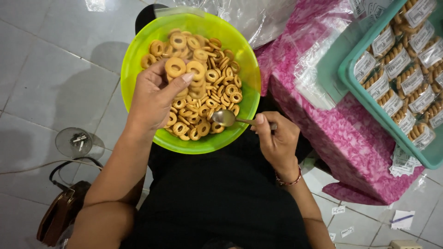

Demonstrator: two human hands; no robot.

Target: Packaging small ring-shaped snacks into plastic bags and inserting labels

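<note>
2 hands | left hand [154, 94] holds ring biscuits [175, 67] | right hand [276, 140] holds spoon [226, 118]

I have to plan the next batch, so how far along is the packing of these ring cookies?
Done: a teal crate already holds rows of filled, labelled packs. In hand: the left hand holds a few cookies over the green bowl, and the right hand holds a spoon. Left: the bowl remains heaped, with empty bags and loose labels waiting.
</note>
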